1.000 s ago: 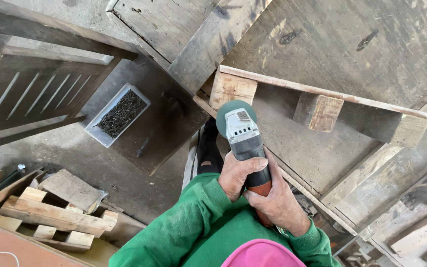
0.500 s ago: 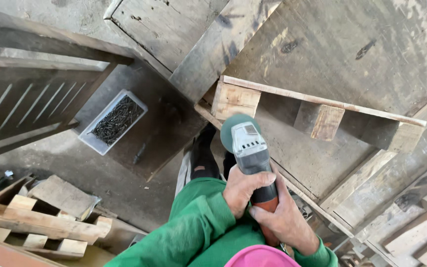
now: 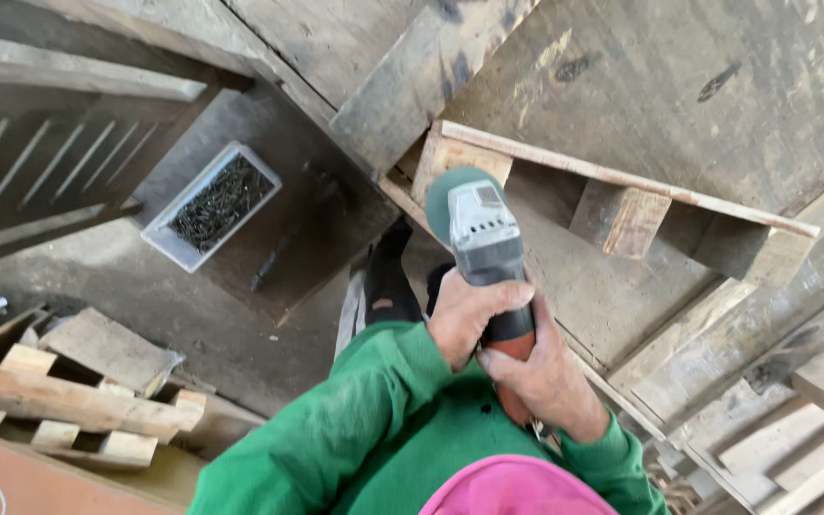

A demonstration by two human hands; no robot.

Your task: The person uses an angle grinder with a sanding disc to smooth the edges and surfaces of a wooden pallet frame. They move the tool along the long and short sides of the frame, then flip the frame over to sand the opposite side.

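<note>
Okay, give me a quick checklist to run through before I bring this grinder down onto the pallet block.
1. Two-handed grip: left hand and right hand both wrap the angle grinder body. Ok.
2. Disc clear of wood: the green disc hangs over the pallet block; whether it touches, cannot tell.
3. Disc spinning or stopped: cannot tell.
4. Hands protected: both are bare, no gloves. Not ok.
5. Feet clear: a dark shoe sits just below the tool, close to the pallet edge. Not ok.
6. Loose items nearby: tray of dark screws lies off to the side, well apart. Ok.
</note>
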